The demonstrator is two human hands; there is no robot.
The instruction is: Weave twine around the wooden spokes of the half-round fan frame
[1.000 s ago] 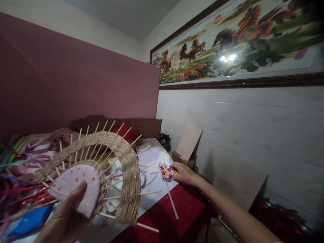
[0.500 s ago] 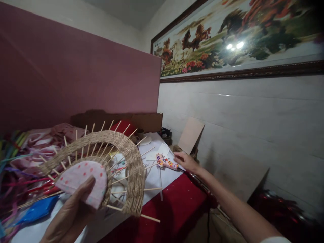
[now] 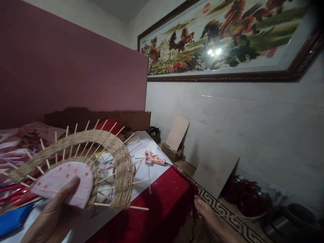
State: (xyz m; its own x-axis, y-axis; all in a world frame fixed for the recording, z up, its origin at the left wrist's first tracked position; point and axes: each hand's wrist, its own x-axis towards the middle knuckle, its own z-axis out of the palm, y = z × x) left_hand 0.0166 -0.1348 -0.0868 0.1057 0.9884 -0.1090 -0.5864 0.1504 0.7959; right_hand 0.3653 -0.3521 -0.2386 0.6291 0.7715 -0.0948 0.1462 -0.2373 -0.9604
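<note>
Plainly, the left hand (image 3: 56, 210) pinches a spoked twine fan (image 3: 82, 167) with dotted cloth (image 3: 60, 179); right hand (image 3: 208, 212), grip unclear.

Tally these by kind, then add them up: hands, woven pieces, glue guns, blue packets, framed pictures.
Hands: 2 (left hand, right hand)
Woven piece: 1
Glue gun: 1
Blue packet: 1
Framed picture: 1
Total: 6

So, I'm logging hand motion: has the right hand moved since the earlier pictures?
Yes: against the upper board, the right hand has moved down and right, nearer the camera.
</note>
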